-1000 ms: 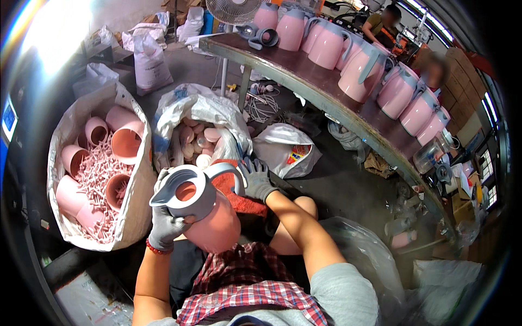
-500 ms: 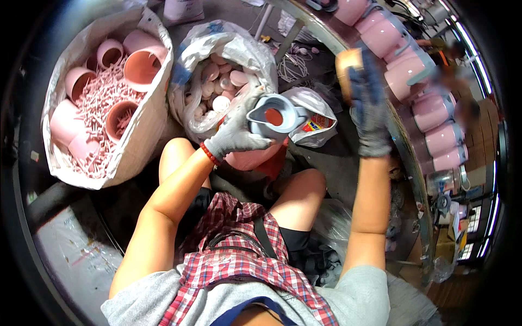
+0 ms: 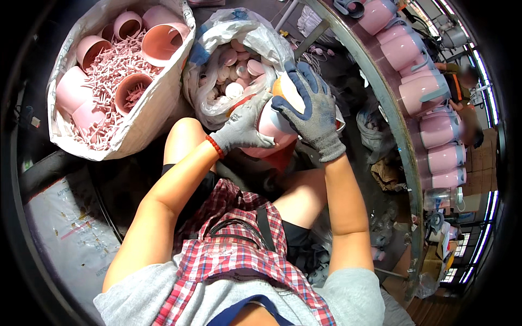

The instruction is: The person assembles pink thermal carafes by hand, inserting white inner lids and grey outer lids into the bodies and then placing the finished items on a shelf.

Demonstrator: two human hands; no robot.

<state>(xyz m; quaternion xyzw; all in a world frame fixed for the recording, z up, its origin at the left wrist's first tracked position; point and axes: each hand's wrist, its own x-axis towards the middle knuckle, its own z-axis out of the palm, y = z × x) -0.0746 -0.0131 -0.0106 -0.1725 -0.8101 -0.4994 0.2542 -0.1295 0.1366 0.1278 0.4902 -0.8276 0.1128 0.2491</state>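
Head view: the pink pitcher [image 3: 270, 129] is held in front of the person, above and between the knees; its collar is covered, so its tilt cannot be told. The left hand [image 3: 243, 124] grasps the body from the left, fingers wrapped around the wall. The right hand [image 3: 314, 106] grips a pale, orange-edged piece [image 3: 291, 93] over the far end of the pitcher, fingers curled over it; the contact beneath is hidden. Handling: the body is probably light, stiff and hollow; its glossy wall may slip or scratch. Support the widest part of the body with the gloved left palm; do not squeeze. Edges: the bag of discs [image 3: 272, 41] is just beyond the hands, the woven sack [image 3: 155, 117] is to the left, and the metal-edged surface [image 3: 387, 103] bearing finished-looking pitchers [image 3: 418, 93] curves along the right. Most clearance is between the right forearm and that edge.
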